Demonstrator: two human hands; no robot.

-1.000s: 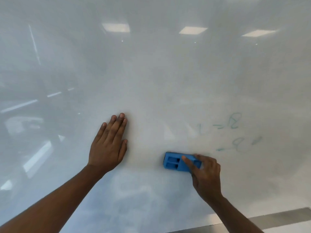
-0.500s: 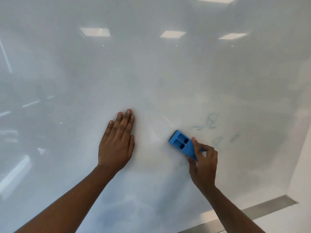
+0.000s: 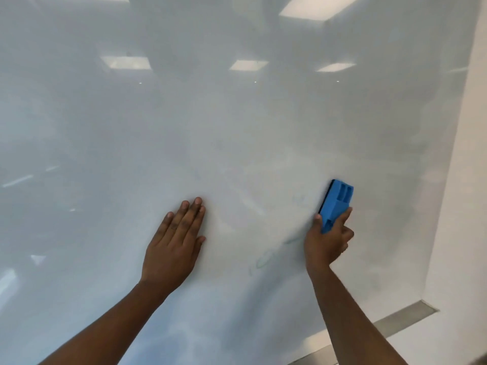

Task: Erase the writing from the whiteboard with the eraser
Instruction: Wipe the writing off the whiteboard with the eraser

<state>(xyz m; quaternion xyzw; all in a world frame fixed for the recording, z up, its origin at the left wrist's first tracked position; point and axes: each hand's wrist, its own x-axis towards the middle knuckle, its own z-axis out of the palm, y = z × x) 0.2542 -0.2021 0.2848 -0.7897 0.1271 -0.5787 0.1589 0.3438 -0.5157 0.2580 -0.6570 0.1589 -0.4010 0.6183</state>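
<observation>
— Comparing with half a second ago, what is found to be different?

— The eraser [image 3: 336,204] is now seen further right and higher on the whiteboard [image 3: 237,143], and it is turned nearly upright, where it was tilted with its free end up to the left. The two clearer marks that were seen to its right are no longer made out; only pale smears [image 3: 271,256] are left, low between the two hands and just left of the eraser. The left hand [image 3: 175,243] is kept flat on the board as before, fingers together and pointing up. More of the plain wall [image 3: 463,206] at the right edge is now shown.

— How is the eraser held?

— It is clasped at its lower end by the right hand [image 3: 328,239], the thumb laid on its left side and the fingers wrapped over the right side, so that grip is closed around it. The left hand's grip is spread open and nothing is held in it.

— How is the eraser described?

— A bright blue block is seen, with two rectangular recesses near its upper end and a dark pad along its left edge, pressed to the board. A grey ledge [image 3: 405,322] is visible under the board at lower right.
</observation>
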